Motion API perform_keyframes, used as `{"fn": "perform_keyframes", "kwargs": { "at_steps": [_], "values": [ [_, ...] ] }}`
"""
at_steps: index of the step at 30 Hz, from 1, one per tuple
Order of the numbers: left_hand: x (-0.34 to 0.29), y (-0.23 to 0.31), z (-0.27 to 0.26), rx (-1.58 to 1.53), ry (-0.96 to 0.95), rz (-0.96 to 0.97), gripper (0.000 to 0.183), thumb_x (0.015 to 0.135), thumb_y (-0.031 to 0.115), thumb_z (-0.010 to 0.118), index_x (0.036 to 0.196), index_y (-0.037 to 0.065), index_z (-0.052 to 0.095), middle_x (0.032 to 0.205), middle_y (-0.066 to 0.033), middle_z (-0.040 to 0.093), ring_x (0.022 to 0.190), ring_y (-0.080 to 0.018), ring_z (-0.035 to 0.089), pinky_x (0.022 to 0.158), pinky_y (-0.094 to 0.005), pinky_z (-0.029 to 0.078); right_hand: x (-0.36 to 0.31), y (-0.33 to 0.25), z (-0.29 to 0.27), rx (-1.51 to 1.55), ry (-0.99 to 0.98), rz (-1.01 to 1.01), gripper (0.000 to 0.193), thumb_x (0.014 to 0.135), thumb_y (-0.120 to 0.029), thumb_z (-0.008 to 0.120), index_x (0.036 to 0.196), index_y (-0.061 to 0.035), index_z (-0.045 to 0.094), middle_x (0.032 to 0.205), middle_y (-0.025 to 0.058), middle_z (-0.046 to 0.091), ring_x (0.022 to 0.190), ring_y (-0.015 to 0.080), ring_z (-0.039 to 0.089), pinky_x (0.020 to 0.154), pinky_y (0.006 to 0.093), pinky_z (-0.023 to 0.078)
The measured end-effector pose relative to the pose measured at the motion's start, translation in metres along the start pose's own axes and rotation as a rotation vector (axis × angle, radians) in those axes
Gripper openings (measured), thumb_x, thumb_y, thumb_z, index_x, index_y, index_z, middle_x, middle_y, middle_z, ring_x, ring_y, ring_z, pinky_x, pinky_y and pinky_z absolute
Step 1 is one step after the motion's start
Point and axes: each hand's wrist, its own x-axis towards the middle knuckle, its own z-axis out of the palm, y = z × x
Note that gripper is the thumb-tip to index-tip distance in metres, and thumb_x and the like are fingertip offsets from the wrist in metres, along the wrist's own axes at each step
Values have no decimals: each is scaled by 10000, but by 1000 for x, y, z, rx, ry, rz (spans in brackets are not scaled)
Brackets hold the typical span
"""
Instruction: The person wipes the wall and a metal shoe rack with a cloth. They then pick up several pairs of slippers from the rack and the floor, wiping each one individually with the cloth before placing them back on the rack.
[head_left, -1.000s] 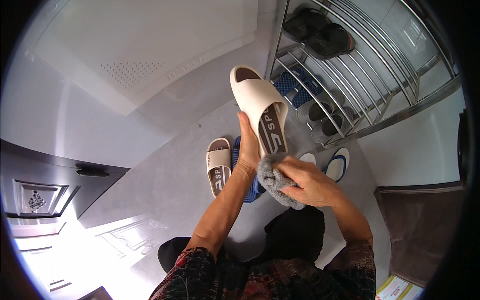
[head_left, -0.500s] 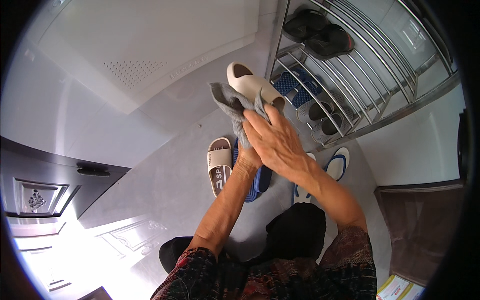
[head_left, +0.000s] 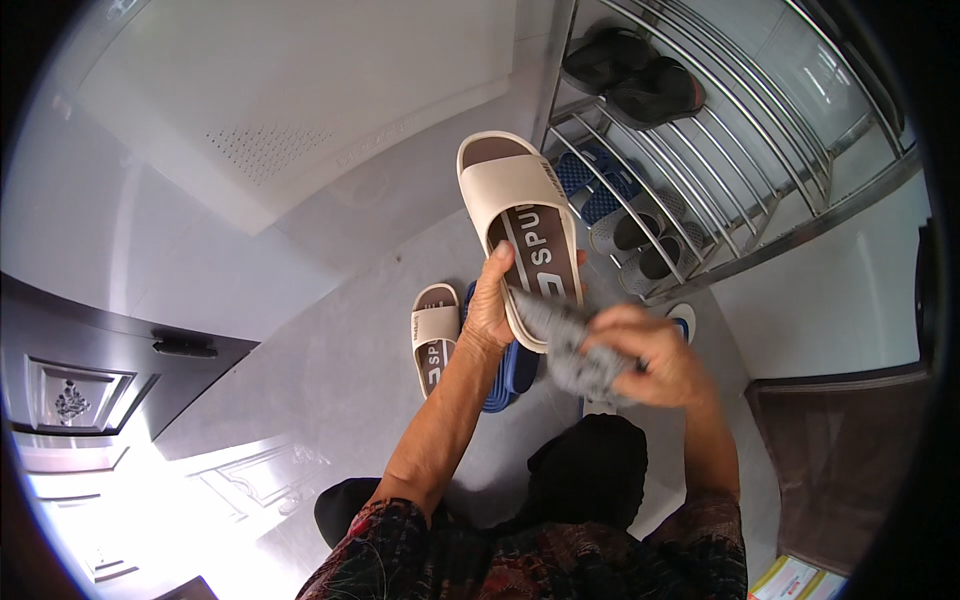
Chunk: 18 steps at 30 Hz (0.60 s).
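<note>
A cream slide sandal (head_left: 512, 185) with a brown insole is held up in front of me, toe pointing away. My left hand (head_left: 491, 300) is closed round its near left side, thumb over the rim and fingertips showing at the right edge. In my right hand (head_left: 655, 350) a grey cloth (head_left: 575, 350) is bunched, blurred by motion. The cloth's left end lies over the sandal's heel. Below on the floor rests a matching cream slide sandal (head_left: 436, 325), beside blue slippers (head_left: 520, 368) partly hidden by my left hand and the held sandal.
At the right stands a metal shoe rack (head_left: 720, 150) with black flip-flops (head_left: 655, 93), blue slippers (head_left: 612, 195) and grey slippers (head_left: 655, 250). A white panel (head_left: 300, 90) rises at far left, above a dark cabinet door (head_left: 100, 370). A brown box-like surface (head_left: 840, 460) stands at right.
The sandal has turned so its insole faces me, and its heel has come nearer. My right hand with the cloth has moved right and nearer, away from my left hand.
</note>
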Motion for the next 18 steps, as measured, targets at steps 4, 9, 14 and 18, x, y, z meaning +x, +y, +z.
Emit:
{"fn": "perform_keyframes", "kwargs": {
  "at_steps": [4, 9, 14, 18],
  "values": [
    [7, -8, 4, -59, 215, -57, 500, 789, 159, 675, 1221, -17, 495, 1094, -192, 629, 1015, -306, 630, 873, -453, 546, 15, 25, 0, 275, 742, 245, 316, 841, -108, 635, 1126, 15, 578, 1051, 110, 597, 896, 167, 599, 766, 292, 498],
    [5, -11, -1, -24, 331, 22, 326, 811, 45, 612, 1126, -11, 544, 976, -128, 661, 840, -232, 669, 774, -367, 581, 55, 40, 34, -58, 572, 159, 404, 830, -170, 620, 1177, 3, 508, 1022, 196, 548, 1009, 337, 533, 876, 426, 433],
    [3, -8, -8, 5, 425, 76, 341, 797, 10, 576, 1134, -3, 531, 963, -119, 656, 845, -235, 663, 759, -367, 581, 37, 38, 47, -82, 426, 347, 361, 799, -246, 651, 991, 49, 571, 876, 243, 590, 814, 409, 596, 735, 464, 471],
    [7, -15, -23, 77, 453, 127, 356, 793, -6, 565, 1144, 12, 510, 947, -106, 643, 819, -236, 662, 742, -379, 588, -5, 37, 32, 31, 85, 571, 358, 797, -337, 678, 821, 19, 648, 732, 183, 640, 689, 318, 641, 652, 394, 498]
  ]
}}
